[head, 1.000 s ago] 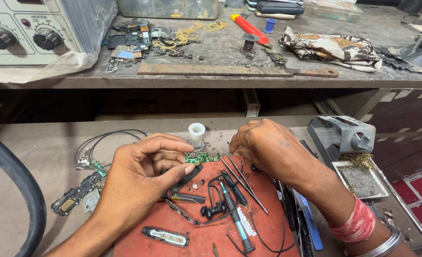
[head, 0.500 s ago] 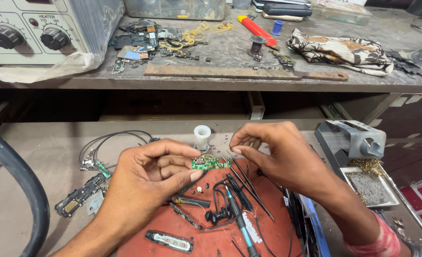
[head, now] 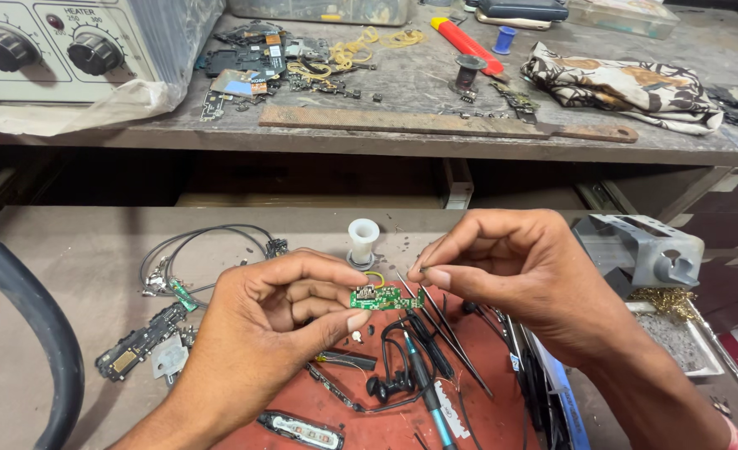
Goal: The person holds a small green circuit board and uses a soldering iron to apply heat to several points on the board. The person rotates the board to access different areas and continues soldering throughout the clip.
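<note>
both hands raised slightly, left hand (head: 269, 329) pinching green circuit board (head: 383, 297), right hand (head: 527, 271) fingers pinched

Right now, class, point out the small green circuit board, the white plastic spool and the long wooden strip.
green circuit board (head: 379, 297), head view, middle of its face.
white plastic spool (head: 363, 236), head view, upper rim.
wooden strip (head: 436, 123), head view, midway along.

Small green circuit board (head: 376, 297), level, above red mat (head: 361, 417)
</note>
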